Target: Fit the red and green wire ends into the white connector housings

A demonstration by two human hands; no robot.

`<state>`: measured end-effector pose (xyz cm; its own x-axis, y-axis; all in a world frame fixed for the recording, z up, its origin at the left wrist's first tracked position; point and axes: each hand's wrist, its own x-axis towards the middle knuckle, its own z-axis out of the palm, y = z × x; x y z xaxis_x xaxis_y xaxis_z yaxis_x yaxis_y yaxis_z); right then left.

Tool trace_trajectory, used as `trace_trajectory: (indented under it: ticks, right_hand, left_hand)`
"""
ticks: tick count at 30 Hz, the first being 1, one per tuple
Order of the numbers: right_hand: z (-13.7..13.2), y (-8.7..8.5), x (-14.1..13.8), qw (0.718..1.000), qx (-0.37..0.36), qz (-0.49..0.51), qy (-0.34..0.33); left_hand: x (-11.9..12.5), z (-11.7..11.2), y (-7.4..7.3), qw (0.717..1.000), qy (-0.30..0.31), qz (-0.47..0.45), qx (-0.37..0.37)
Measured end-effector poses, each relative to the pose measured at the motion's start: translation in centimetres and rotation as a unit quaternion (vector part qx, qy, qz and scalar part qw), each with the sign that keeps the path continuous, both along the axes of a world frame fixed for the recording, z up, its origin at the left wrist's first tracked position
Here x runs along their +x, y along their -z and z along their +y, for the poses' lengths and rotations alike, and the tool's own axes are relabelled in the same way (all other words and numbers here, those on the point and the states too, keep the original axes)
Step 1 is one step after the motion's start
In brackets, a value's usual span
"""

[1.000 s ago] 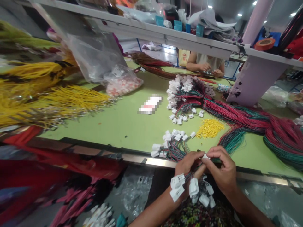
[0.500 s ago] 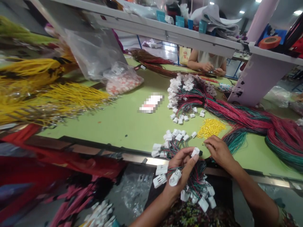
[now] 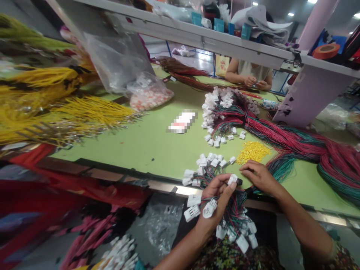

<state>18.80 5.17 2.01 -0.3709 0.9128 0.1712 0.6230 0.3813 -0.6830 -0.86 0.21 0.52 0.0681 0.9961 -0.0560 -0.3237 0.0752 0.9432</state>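
Observation:
My left hand (image 3: 218, 198) is closed on a white connector (image 3: 232, 180), pinched between thumb and fingers, with a small black part at its right side. More white connectors on red, green and dark wires stick out around this hand, among them one at the wrist side (image 3: 209, 208). My right hand (image 3: 259, 178) is just right of that connector, thumb and fingertips pressed together. Whatever those fingertips hold is hidden or too small to make out. Beyond it lies a heap of small yellow pieces (image 3: 253, 152). White connectors (image 3: 215, 162) on wires rest on the green table (image 3: 135, 150).
A thick bundle of red and green wires (image 3: 295, 137) stretches across the right side. At left are yellow wires (image 3: 101, 112) and a clear bag of orange-white parts (image 3: 152, 95). A shelf (image 3: 197, 35) spans overhead; another person (image 3: 249, 75) sits across the table.
My right hand's fingertips have drawn slightly closer to the connector, and the fingers look more closed. My left hand keeps its hold. The whole view has shifted slightly.

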Motion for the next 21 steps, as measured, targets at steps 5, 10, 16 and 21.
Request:
trace_trajectory:
  ticks: [5,10,16,21]
  right_hand:
    - [-1.9,-1.4,-0.8,0.964,-0.100,0.246,0.015]
    - [-3.3,-1.0,-1.6,0.950,-0.106,0.292,0.040]
    - [-3.9,-0.7,-2.2,0.960,-0.015,0.266,0.082]
    - [-4.4,-1.0,-2.6,0.974,0.090,0.196,0.066]
  left_hand:
    - [-0.1,0.2,-2.0,0.998,0.044,-0.028,-0.029]
    - [-0.1,0.2,-2.4,0.997,0.066,-0.038,-0.026]
    - [-0.1,0.2,-2.5,0.997,0.059,-0.034,-0.026]
    - [0.0,0.1,-2.6,0.998,0.054,-0.030,-0.023]
